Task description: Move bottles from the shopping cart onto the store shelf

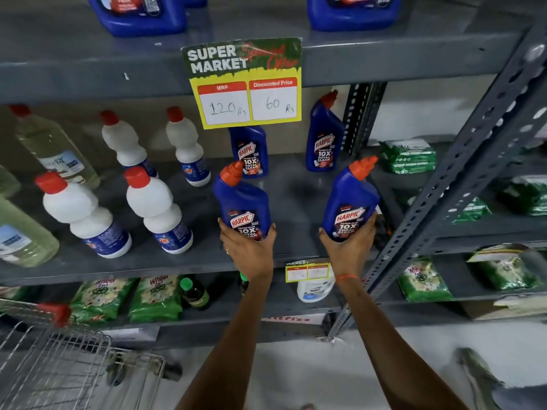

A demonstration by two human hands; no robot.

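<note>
Each of my hands grips a blue Harpic bottle with a red-orange cap by its base. My left hand [247, 247] holds the left blue bottle [241, 199] upright over the front of the grey middle shelf [296, 199]. My right hand [349, 247] holds the right blue bottle [350, 199] near the shelf's right end, tilted slightly right. Two more blue Harpic bottles [250, 152] [324, 140] stand at the back of the same shelf. The wire shopping cart [68, 365] is at the lower left; its inside is not shown.
Several white bottles with red caps [154, 208] and clear bottles of pale liquid [50, 149] fill the shelf's left part. A yellow price sign [247, 84] hangs from the shelf above. A slotted grey upright [461, 184] runs diagonally at right. Green packets [103, 297] lie on lower shelves.
</note>
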